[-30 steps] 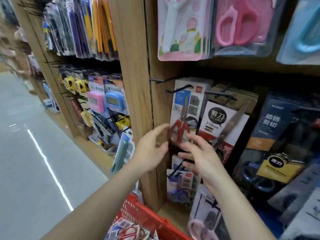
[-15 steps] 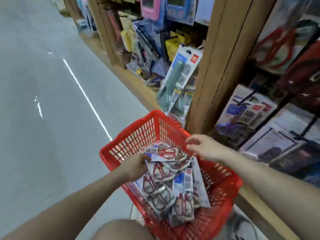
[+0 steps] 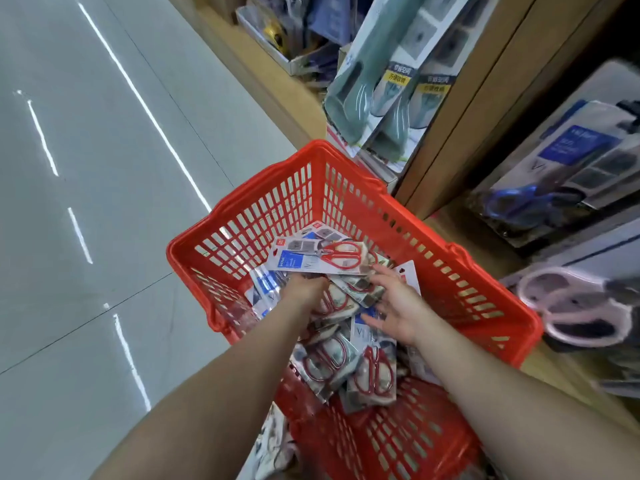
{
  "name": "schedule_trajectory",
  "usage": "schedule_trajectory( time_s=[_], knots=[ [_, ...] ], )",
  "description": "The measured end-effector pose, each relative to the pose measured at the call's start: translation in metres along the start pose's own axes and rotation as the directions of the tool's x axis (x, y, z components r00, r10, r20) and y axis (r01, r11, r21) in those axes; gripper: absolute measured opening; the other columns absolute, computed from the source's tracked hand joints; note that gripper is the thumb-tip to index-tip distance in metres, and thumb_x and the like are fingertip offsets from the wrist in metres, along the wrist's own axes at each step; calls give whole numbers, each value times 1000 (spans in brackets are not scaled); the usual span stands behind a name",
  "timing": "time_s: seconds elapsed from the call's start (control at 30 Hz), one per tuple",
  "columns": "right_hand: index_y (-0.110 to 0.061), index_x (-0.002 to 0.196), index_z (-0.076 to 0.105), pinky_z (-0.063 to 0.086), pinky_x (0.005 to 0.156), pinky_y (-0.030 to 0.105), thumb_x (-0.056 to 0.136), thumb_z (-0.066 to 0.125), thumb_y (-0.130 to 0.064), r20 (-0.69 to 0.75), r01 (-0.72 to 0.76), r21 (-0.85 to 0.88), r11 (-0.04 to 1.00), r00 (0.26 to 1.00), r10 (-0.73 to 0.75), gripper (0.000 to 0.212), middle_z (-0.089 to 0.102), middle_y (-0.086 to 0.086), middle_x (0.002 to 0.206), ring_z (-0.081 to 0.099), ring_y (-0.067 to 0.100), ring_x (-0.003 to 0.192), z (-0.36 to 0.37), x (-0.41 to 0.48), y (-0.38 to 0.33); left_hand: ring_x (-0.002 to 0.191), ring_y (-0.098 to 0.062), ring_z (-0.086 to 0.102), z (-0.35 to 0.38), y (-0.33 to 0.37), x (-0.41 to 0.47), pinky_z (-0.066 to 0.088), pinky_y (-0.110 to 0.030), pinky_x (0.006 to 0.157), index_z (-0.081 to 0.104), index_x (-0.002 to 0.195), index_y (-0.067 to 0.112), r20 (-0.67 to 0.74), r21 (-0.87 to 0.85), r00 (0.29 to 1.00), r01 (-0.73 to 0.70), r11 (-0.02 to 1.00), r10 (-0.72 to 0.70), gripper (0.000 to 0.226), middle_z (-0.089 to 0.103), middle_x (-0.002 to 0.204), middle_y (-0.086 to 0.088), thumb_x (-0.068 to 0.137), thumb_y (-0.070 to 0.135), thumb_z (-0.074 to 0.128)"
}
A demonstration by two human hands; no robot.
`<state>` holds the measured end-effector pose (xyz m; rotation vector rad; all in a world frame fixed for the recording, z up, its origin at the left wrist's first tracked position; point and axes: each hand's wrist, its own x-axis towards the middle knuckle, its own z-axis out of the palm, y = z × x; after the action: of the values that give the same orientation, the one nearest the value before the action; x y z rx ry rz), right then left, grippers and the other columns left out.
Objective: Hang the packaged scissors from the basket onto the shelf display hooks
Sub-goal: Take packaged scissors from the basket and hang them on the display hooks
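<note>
Two hands in the basket (image 3: 263,216): our left hand (image 3: 304,294), nearer, seems to grip the crosswise top pack (image 3: 311,259); our right hand (image 3: 398,306) lies spread beside it.

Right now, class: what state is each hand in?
Left hand: grips the top scissors pack.
Right hand: open, fingers spread over packs in the basket.

The basket (image 3: 270,216) is glossy red plastic, slatted. The packaged scissors (image 3: 322,258) in it are shiny clear blister over printed card, with red plastic handles. At nine o'clock the floor (image 3: 86,168) is polished and reflective; at one o'clock the shelf upright (image 3: 467,98) is matt wood.
</note>
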<state>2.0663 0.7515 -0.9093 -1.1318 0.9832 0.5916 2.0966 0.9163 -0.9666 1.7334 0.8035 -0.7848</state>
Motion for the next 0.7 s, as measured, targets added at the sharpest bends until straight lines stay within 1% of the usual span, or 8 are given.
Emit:
schedule_trajectory(
  time_s=[0.07,0.17,0.23,0.3,0.4,0.5,0.6,0.7],
  knots=[
    [-34,109,67,48,68,35,94,59,-14,-33,15,100,995,999,-12,26,62,0,117,58,21,103,7,11,3,98,-34,69,-1,-5,15,57,-50,91,70,104,25,-15,-90,999,32,995,-33,57,72,106,-9,50,43,76],
    [-29,92,73,42,55,24,92,66,-11,-189,123,46,991,975,-113,20,70,-3,106,56,14,77,7,22,6,81,-27,76,-1,24,-29,60,-45,84,64,110,19,55,-255,997,66,965,-54,42,77,95,-8,77,39,80],
    [-22,90,74,40,48,18,89,67,-3,-218,189,28,982,959,-179,20,72,-1,96,55,11,68,8,24,8,81,-25,75,8,34,-35,61,-44,82,58,114,16,103,-254,993,80,964,-55,46,77,97,-9,81,40,79],
    [-13,90,72,42,47,17,86,66,6,-202,219,35,975,957,-207,20,70,1,87,58,12,67,12,20,11,84,-26,73,17,40,-36,61,-44,83,53,115,12,76,-225,996,58,973,-42,56,73,100,-10,76,37,84],
    [-13,80,69,43,59,22,82,67,9,-134,269,-31,963,953,-270,23,69,2,81,58,14,71,19,9,17,74,-22,66,17,44,-39,59,-38,71,53,108,11,44,-231,999,26,973,-16,49,67,90,-7,73,22,87],
    [-15,75,67,54,66,29,82,69,9,-11,313,-163,936,948,-319,25,68,10,82,64,24,79,19,-14,20,66,-28,70,8,45,-46,61,-44,65,60,111,7,52,-322,997,63,945,-49,40,72,86,-14,77,9,80],
    [-16,90,67,44,46,18,88,65,4,196,304,-302,903,947,-253,21,72,8,93,73,25,77,2,-53,5,67,-30,70,-7,44,-72,61,-44,67,61,108,2,59,-338,995,96,936,-81,31,73,89,-17,81,13,73],
    [-36,111,57,42,46,22,92,68,-24,246,272,-427,862,953,-178,25,76,3,91,73,25,68,-27,-96,-21,66,-28,68,-26,38,-115,59,-48,78,63,104,1,84,-324,995,86,942,-62,25,73,85,-17,82,12,70]
  ],
)
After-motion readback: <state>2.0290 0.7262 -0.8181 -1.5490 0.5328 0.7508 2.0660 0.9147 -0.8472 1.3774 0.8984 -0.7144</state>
